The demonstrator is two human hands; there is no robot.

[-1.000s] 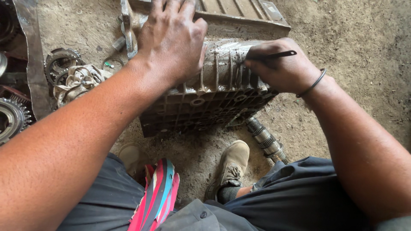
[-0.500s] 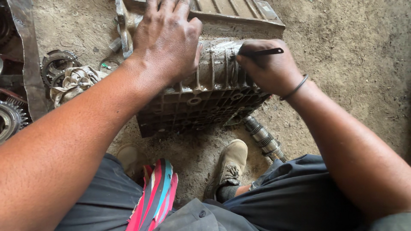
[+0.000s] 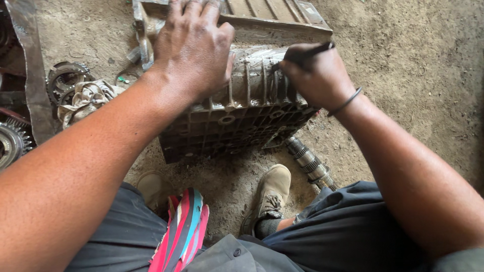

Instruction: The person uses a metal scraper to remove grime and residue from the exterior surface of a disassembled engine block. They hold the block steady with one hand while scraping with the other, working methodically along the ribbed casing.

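A grimy ribbed metal housing (image 3: 242, 113) stands on the dirt floor in front of me. My left hand (image 3: 194, 48) lies flat on its top left, fingers spread, pressing down on it. My right hand (image 3: 312, 75) is closed around a thin dark rod-like tool (image 3: 307, 50), whose tip rests against the ribs on the housing's upper right. A dark band circles my right wrist.
A splined steel shaft (image 3: 310, 163) lies on the ground by my right shoe (image 3: 269, 194). Gears (image 3: 12, 143) and a dirty rag (image 3: 85, 98) sit at the left beside a metal strip. A flat metal tray (image 3: 272, 12) lies behind the housing. A striped red cloth (image 3: 184, 231) hangs between my knees.
My right hand has slid left and down along the ribs with the tool. The left hand stays pressed on the housing.
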